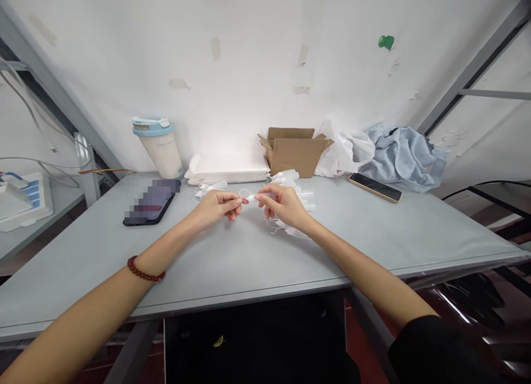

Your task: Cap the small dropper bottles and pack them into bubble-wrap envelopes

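Both my hands meet above the middle of the table. My right hand (284, 203) is closed in a pinch on a small white bottle (251, 198), mostly covered by the fingers. A thin white cord loop (245, 191) rises from its tip. My left hand (222, 205) is closed too, thumb and forefinger pinched at the cord end of the bottle. Several similar clear-and-white bottles with cord loops (306, 206) lie under and beside my right hand. Beyond my left hand lie more white corded pieces (212, 188).
Along the wall stand a blue-lidded cup (160, 149), a stack of white trays (228, 168), an open cardboard box (294, 154), a white plastic bag (342, 151) and a crumpled blue cloth (402, 157). Phones lie left (151, 203) and right (374, 187) on the grey table (199, 279).
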The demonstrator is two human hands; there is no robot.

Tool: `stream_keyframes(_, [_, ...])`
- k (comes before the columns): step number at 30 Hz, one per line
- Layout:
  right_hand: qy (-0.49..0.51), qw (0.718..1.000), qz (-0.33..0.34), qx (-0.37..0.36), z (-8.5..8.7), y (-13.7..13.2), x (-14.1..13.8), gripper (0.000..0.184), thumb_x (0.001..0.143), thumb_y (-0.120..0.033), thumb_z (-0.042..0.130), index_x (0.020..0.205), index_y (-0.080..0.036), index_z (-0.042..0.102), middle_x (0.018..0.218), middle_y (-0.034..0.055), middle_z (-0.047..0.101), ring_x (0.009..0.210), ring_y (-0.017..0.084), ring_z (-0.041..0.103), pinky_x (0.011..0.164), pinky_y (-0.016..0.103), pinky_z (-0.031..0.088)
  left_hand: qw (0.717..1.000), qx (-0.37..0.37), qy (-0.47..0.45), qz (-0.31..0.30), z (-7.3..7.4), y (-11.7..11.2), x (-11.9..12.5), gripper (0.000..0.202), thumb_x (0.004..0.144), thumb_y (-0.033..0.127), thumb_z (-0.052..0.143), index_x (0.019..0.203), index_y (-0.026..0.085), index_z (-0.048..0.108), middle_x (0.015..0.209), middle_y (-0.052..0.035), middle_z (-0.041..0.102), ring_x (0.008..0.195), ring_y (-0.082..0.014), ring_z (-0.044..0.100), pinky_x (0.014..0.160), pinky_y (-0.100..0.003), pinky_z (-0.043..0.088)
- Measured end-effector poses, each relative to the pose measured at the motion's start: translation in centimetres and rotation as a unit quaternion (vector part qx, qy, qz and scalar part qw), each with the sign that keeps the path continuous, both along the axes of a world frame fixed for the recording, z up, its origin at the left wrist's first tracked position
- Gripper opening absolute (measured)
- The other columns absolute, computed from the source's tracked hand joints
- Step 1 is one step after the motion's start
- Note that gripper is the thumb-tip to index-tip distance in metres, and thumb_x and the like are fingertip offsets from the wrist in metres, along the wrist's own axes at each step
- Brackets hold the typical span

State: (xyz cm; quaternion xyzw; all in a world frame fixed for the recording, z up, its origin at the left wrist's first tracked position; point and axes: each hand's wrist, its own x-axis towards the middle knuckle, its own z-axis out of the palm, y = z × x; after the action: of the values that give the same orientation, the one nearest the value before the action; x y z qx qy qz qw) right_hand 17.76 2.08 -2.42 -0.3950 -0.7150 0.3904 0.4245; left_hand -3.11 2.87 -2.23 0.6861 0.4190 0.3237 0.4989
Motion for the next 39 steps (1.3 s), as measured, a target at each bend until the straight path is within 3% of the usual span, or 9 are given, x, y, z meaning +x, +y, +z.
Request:
stream_keyframes(3, [-0.016,1.0,0.008,0.001,0.1,0.0,0.1,0.033,0.081,-0.049,0.055,0.081,-0.016,0.059,0.061,-0.0017,0.06,0.038,0.006,0.049,0.041,0.019,0.039,0.999,0.028,0.044,-0.002,0.4,-0.4,0.3,0.029,0.078,0.039,0.059,0.065,0.014,0.062,0.076,-0.0051,0.066,0.052,-0.0094,0.052,0.057,-0.026,0.045])
stream_keyframes(9, [-0.027,0.999,0.029,-0.006,0.1,-0.3,0.1,0.031,0.084,-0.046,0.052,0.079,-0.016,0.057,0.053,-0.0041,0.055,0.035,0.005,0.045,0.038,0.018,0.036,0.996,0.052,0.078,-0.009,0.8,-1.1,0.8,0.028,0.078,0.036,0.058,0.062,0.014,0.062,0.063,-0.0029,0.063,0.05,-0.011,0.054,0.056,-0.027,0.046])
stream_keyframes(16, [-0.03,0.999,0.031,-0.018,-0.3,-0.5,-0.3,0.034,0.082,-0.05,0.052,0.08,-0.016,0.057,0.058,-0.0035,0.055,0.036,0.006,0.047,0.037,0.019,0.035,0.995,0.048,0.084,0.0,0.3,-1.1,0.9,0.025,0.078,0.036,0.056,0.075,0.013,0.065,0.062,-0.0028,0.062,0.049,-0.0119,0.055,0.053,-0.027,0.045])
stream_keyframes(26, [-0.055,0.997,0.042,-0.02,-0.2,-0.2,-0.1,0.029,0.085,-0.044,0.05,0.08,-0.016,0.058,0.053,-0.0044,0.054,0.036,0.006,0.047,0.039,0.019,0.037,0.993,0.057,0.106,-0.016,0.6,-1.3,1.2,0.032,0.079,0.042,0.055,0.063,0.015,0.059,0.057,-0.0024,0.061,0.05,-0.0128,0.056,0.054,-0.027,0.046])
stream_keyframes(29, [-0.055,0.997,0.048,-0.008,0.1,0.2,0.1,0.03,0.084,-0.044,0.052,0.08,-0.016,0.059,0.054,-0.0041,0.056,0.037,0.006,0.047,0.041,0.019,0.037,0.994,0.036,0.101,-0.016,0.8,-1.2,1.1,0.026,0.076,0.04,0.059,0.077,0.015,0.064,0.063,-0.0019,0.064,0.053,-0.0131,0.057,0.056,-0.028,0.048])
stream_keyframes(33, [-0.042,0.998,0.037,0.003,0.3,0.6,0.5,0.031,0.084,-0.045,0.052,0.081,-0.015,0.059,0.058,-0.0025,0.058,0.038,0.006,0.048,0.041,0.019,0.038,0.995,0.008,0.095,-0.006,0.7,-0.8,0.7,0.035,0.074,0.036,0.063,0.1,0.014,0.063,0.064,-0.0005,0.065,0.054,-0.013,0.058,0.06,-0.029,0.048])
stream_keyframes(36, [-0.044,0.998,0.033,0.004,0.3,0.7,0.7,0.031,0.084,-0.045,0.052,0.082,-0.015,0.059,0.059,-0.0022,0.058,0.039,0.005,0.048,0.042,0.019,0.038,0.996,0.005,0.093,0.013,0.8,-0.7,0.6,0.035,0.074,0.036,0.063,0.1,0.013,0.063,0.065,-0.0013,0.065,0.055,-0.013,0.057,0.059,-0.028,0.048])
stream_keyframes(39, [-0.05,0.998,0.036,0.007,0.3,0.7,0.8,0.032,0.084,-0.046,0.052,0.082,-0.015,0.06,0.061,-0.0017,0.059,0.04,0.005,0.048,0.042,0.019,0.038,0.995,0.019,0.094,0.022,1.2,-0.8,0.7,0.029,0.076,0.039,0.061,0.089,0.013,0.065,0.067,-0.0028,0.065,0.055,-0.0127,0.056,0.057,-0.027,0.046])
